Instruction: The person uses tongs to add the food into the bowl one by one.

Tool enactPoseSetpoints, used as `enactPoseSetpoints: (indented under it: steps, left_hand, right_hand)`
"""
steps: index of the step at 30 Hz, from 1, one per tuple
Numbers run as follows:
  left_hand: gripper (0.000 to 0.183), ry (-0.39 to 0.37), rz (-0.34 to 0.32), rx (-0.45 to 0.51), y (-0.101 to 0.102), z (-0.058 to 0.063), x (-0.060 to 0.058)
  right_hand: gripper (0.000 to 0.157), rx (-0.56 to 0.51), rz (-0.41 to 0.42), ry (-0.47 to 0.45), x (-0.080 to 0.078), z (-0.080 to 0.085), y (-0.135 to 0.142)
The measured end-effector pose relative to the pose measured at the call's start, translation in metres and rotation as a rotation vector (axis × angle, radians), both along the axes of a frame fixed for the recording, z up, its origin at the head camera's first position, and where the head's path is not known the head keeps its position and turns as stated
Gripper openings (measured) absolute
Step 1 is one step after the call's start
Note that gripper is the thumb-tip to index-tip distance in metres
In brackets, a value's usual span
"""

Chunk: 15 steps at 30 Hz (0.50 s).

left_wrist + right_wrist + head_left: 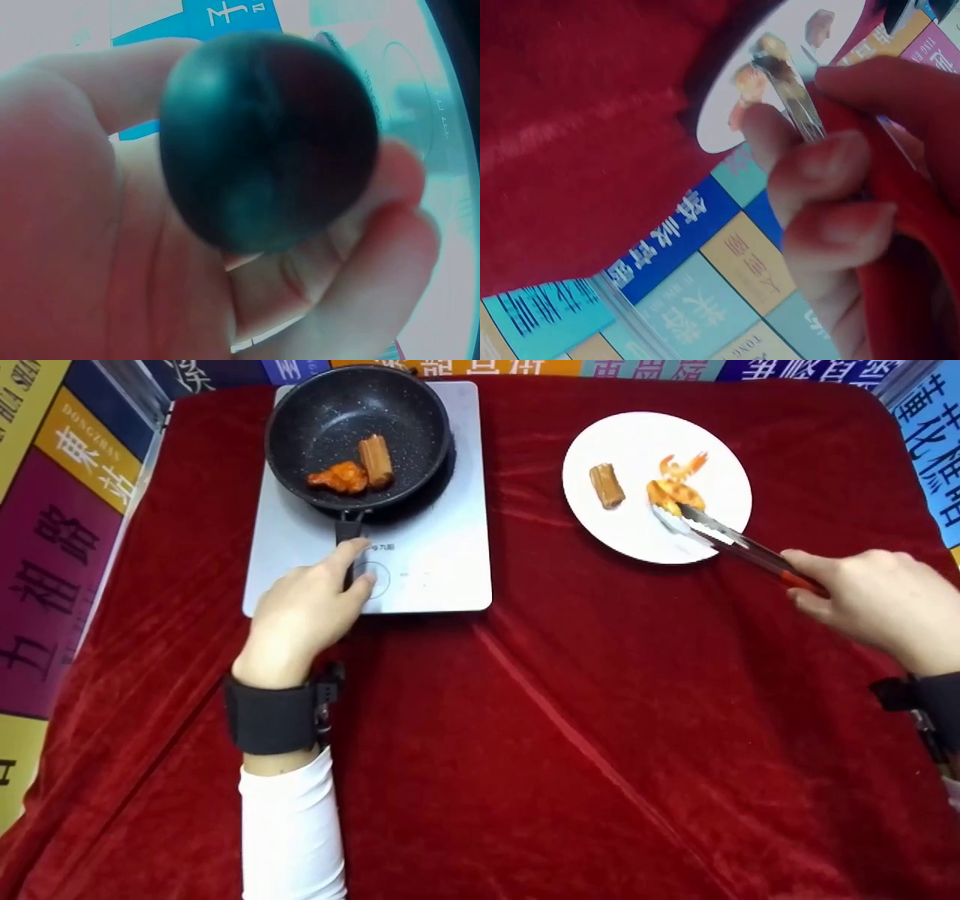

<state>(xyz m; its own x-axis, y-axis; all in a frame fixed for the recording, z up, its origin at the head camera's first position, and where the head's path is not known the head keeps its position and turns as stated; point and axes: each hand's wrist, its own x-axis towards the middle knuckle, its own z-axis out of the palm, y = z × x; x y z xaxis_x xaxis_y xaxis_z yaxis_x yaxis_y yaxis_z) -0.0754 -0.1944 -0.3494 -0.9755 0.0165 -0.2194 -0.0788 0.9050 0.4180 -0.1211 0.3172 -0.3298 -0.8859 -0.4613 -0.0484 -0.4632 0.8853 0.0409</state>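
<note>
My left hand [307, 604] grips the black handle [262, 142] of a speckled frying pan [405, 412], its fingers curled round it in the left wrist view. Inside the pan lie a glossy orange-red piece like a chicken wing [341, 478] and a ridged brown block [376, 460]. With my right hand [877, 592] I hold metal tongs [750, 547] with red grips [907, 195]. The tongs' tips are at a golden food piece [684, 493] on a white plate [615, 439]. Beside it are an orange shrimp [679, 469] and another brown block [607, 486].
Under the pan is a flat silver induction cooker [442, 585], left of the plate. A wrinkled dark red cloth [525, 750] covers the table. Panels with coloured lettering [67, 532] border the left, back and right edges.
</note>
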Motion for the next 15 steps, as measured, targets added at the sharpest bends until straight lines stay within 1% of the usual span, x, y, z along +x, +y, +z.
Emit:
enactPoseSetpoints:
  steps: [3, 6, 12, 15]
  left_hand:
    - [0.047, 0.005, -0.001, 0.000, 0.000, 0.000, 0.000]
    - [0.047, 0.006, 0.002, -0.003, 0.000, 0.000, 0.000]
    - [0.047, -0.002, 0.000, -0.004, 0.001, 0.000, 0.000]
    - [0.047, -0.004, 0.006, -0.005, 0.000, -0.001, 0.000]
  right_hand:
    - [0.013, -0.015, 0.023, 0.044, 0.001, -0.009, 0.000]
    - [0.015, -0.043, 0.028, 0.068, 0.001, -0.018, 0.002]
    - [0.039, -0.088, -0.014, 0.040, 0.003, -0.036, 0.009]
    - [0.041, -0.112, -0.034, 0.031, 0.004, -0.041, 0.011]
